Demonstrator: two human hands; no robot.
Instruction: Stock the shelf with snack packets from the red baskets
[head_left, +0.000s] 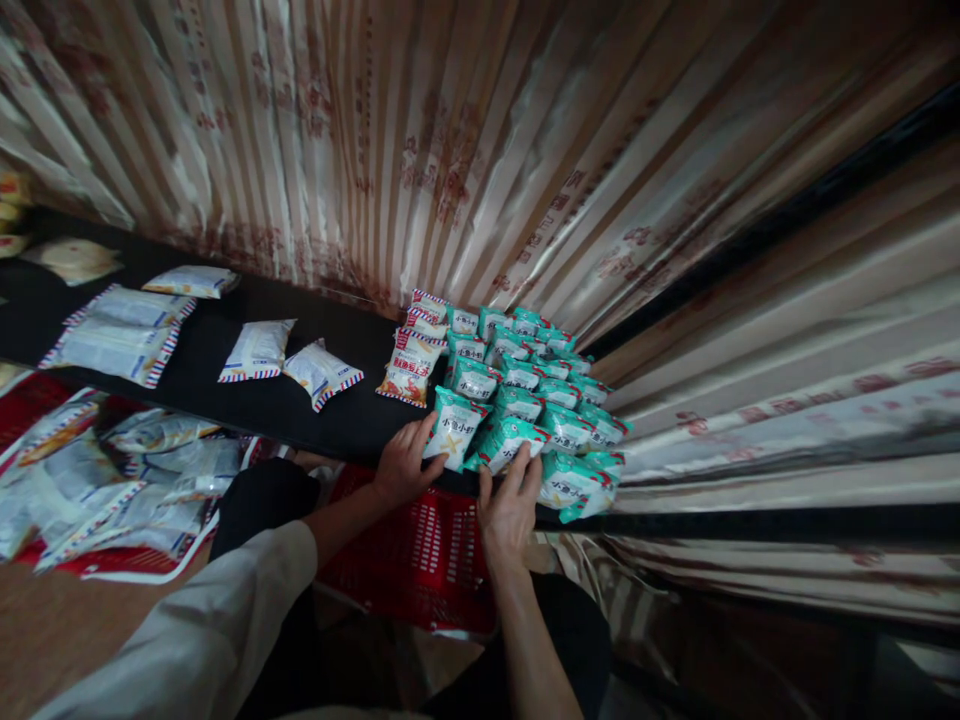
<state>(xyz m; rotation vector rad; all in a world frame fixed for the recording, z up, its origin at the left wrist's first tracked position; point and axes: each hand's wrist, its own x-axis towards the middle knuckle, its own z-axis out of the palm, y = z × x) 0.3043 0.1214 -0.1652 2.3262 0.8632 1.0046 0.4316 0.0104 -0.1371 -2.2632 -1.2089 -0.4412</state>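
Note:
Rows of green snack bags (517, 370) lie packed at the right end of a black shelf (345, 350). My left hand (405, 465) touches the left side of the front-left green bag (454, 428), its thumb and fingers apart. Just right of it, my right hand (508, 505) rests spread fingertips on the lower front of a neighbouring green bag (510, 440). Both bags stay on the shelf, tilted with their printed faces toward me. Red-and-white snack bags (412, 365) form a short row left of the green ones.
Pale bags with striped edges (120, 335) lie farther left on the shelf. A red basket (405, 550) stands below my hands. Another red container (150, 575), lower left, holds many striped bags (172, 470). Printed, pleated sheeting (360, 150) hangs behind and to the right.

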